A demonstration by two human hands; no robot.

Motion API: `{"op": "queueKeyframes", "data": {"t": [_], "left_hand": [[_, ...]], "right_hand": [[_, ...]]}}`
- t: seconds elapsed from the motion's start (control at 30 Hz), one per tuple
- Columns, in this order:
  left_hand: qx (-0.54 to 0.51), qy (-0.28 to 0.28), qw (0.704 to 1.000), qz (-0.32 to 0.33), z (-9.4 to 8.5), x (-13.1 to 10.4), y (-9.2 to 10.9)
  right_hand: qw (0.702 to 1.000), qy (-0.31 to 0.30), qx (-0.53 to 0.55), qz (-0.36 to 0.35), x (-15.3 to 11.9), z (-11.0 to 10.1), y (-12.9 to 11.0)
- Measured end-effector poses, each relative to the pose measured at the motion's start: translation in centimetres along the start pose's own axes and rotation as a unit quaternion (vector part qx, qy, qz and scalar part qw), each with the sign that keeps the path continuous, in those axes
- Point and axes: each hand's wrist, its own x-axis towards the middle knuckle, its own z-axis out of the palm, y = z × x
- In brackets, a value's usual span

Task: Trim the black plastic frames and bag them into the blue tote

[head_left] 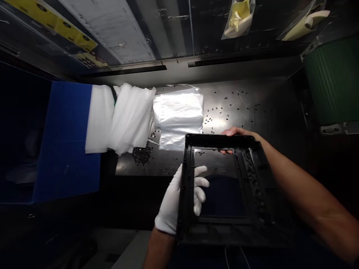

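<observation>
A black plastic frame (242,179) with a large rectangular opening is held up in front of me, over the near edge of the metal table. My left hand (175,200), in a white glove, grips its left side, with the fingers reaching through behind and showing inside the opening. At the far right corner my bare right hand (235,134) is closed over the top edge, its fingertips partly visible through the opening. Beyond the frame lies a stack of clear plastic bags (179,116). White foam sheets (131,116) are piled to the left of the bags.
Small black pieces (141,155) lie heaped at the table's left front, and more are scattered over the metal table (244,112). A blue box (66,138) stands at left. A green machine part (331,82) is at right. Yellow items in bags (238,18) hang at the back.
</observation>
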Motion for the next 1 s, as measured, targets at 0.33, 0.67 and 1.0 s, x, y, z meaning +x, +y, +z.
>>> {"op": "queueKeyframes", "data": {"t": [0.33, 0.67, 1.0], "left_hand": [[0.020, 0.004, 0.998, 0.063, -0.3, -0.9, -0.9], [0.163, -0.027, 0.979, 0.119, -0.4, -1.9, -1.0], [0.132, -0.027, 0.980, 0.143, -0.1, -2.8, -0.9]], "right_hand": [[0.999, -0.014, -0.029, -0.027, -0.6, -0.1, 0.4], [0.998, 0.010, -0.051, -0.035, -1.4, 1.5, -0.5], [0.988, 0.134, 0.070, -0.041, -2.8, 2.1, 0.2]]}}
